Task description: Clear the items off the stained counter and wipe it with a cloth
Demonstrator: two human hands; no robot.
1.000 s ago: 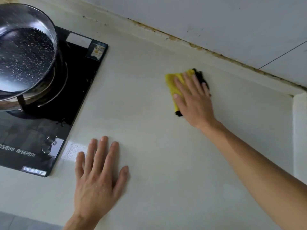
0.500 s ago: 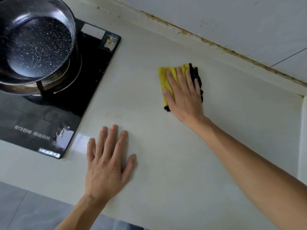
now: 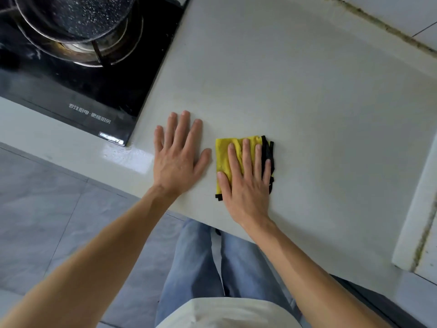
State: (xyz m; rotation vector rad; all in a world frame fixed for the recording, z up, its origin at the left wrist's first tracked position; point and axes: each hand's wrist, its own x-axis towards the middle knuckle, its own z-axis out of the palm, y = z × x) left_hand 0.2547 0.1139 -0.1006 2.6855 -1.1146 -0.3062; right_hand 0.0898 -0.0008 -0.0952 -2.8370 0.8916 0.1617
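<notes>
A: Right hand (image 3: pixel 246 183) lies flat at centre frame, fingers straight, pressing down on the yellow cloth (image 3: pixel 225 159). No curl to the fingers, just a palm-down press.

B: And the cloth is folded, black trim showing along its right edge, lying on the pale counter (image 3: pixel 307 102) close to the front edge.

A: Left hand (image 3: pixel 177 157) just beside it, to the left, fingers spread and straight, resting flat on the bare counter. It holds nothing. Thumb tip close to the cloth's left edge, not quite touching.

B: Upper left of the frame: black glass gas hob (image 3: pixel 99 91) set into the counter, a speckled dark pan (image 3: pixel 78 15) sitting on the burner's pan support.

A: Upper right, a brownish stained seam (image 3: pixel 383 24) runs where the counter meets the tiled wall.

B: Bottom centre, blue jeans (image 3: pixel 201 268) over grey floor tiles (image 3: pixel 47 209).
</notes>
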